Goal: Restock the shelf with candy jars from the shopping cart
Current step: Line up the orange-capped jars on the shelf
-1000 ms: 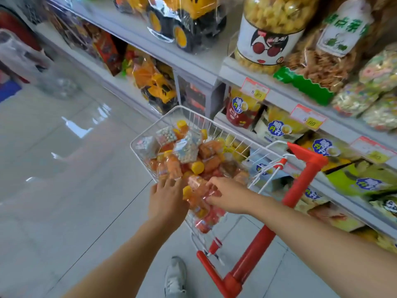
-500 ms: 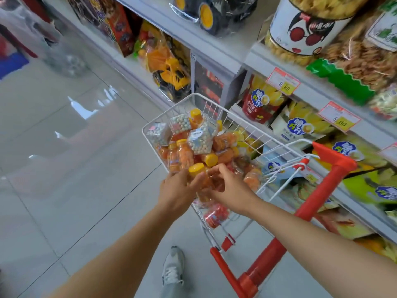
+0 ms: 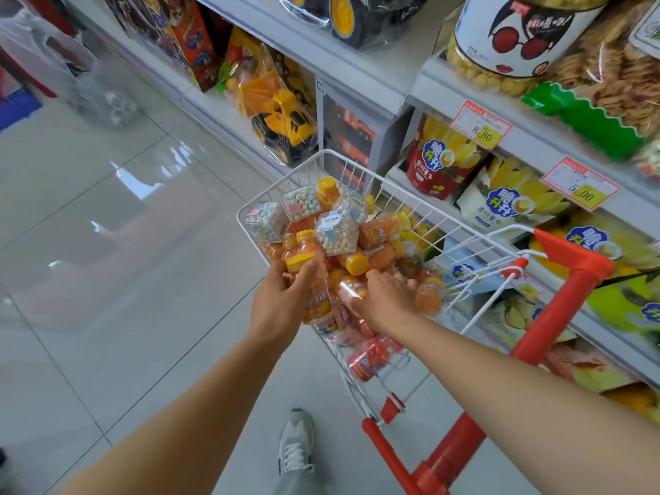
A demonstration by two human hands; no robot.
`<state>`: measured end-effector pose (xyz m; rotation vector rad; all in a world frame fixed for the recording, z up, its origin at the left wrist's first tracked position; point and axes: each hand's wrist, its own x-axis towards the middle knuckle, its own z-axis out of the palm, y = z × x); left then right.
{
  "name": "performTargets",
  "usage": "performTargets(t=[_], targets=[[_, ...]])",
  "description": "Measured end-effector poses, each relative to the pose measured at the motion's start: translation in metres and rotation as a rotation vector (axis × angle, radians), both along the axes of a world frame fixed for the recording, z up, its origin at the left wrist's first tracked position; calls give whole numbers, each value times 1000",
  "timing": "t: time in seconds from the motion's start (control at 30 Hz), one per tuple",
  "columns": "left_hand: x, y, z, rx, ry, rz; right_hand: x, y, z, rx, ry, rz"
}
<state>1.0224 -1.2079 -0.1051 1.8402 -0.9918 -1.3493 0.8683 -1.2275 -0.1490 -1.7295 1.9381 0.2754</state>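
Right now your tall grey metal shelf runs along the right side, its tiers loaded with yellow and white snack bags and a yellow toy truck in clear wrap. Just beside it, on the pale tiled floor, stands the small white wire shopping cart with its red handle. The basket is heaped with orange candy jars with yellow lids, and clear cube boxes of pastel candy balls lie on top at the far end. Your left hand is clamped around one orange candy jar at the cart's near edge, thumb by its yellow lid. Your right hand lies on the heap just beside it, fingers curved down among the jars; whether it has closed on one cannot be told. Your grey sneaker shows below.
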Motion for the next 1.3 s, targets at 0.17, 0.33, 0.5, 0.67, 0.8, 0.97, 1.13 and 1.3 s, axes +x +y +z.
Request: performTargets(t=[0.17,0.33,0.5,0.67,0.8,0.97,1.13,1.3], targets=[[-2,0,10,2,47,3,-15,2,24,55,-247,-68],[-27,2,39,-65,34,28,-50,5,73,125,-768,-374],[-81,-2,91,-225,-2,-51,-103,22,143,98,-1291,-583],[-167,-5,168,-288,158,-207,-172,46,227,-130,-1502,-560],[-238,0,231,-397,207,-372,-229,62,288,-380,-1613,-535],[-328,1,293,-566,309,-472,-295,88,354,-713,-1593,-582],[-411,16,342,-681,380,-544,-367,120,401,-985,-1451,-599],[-493,33,366,-722,395,-729,-447,157,414,-1220,-1227,-668]])
